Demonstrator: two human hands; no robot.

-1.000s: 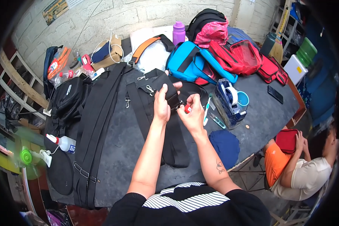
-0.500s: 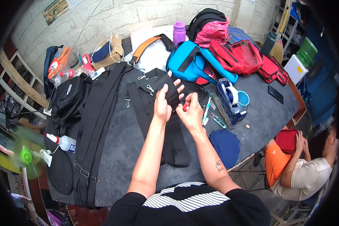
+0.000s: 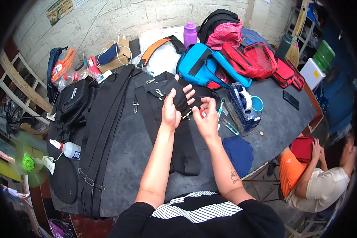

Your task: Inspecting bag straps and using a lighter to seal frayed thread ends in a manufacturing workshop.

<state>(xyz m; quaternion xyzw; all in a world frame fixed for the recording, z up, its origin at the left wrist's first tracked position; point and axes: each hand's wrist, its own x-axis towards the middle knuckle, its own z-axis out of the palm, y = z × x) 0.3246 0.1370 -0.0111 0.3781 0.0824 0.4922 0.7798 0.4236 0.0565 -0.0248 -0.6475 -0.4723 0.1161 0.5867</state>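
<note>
My left hand [image 3: 172,113] is closed around a black webbing strap [image 3: 181,98], its thumb on one side and fingertips on the other. Beside it, my right hand [image 3: 207,123] grips a small red object [image 3: 202,113] whose kind is mostly hidden by the fingers. A metal clip [image 3: 187,115] shows between the two hands. More black straps [image 3: 185,152] lie on the table below, and metal snap hooks [image 3: 159,93] rest left of my left hand. A coil of black webbing [image 3: 210,92] lies behind my right hand.
Long black straps [image 3: 107,115] and a black bag [image 3: 72,101] cover the left side. Blue [image 3: 198,59] and red bags [image 3: 250,59] stand at the back. Thread snips [image 3: 230,127], a clear case [image 3: 240,115] and a phone [image 3: 290,99] lie rightward. A person [image 3: 321,178] sits at right.
My right hand has moved slightly right and away from my left hand, still gripping the red object. The metal clip between the hands has come into sight.
</note>
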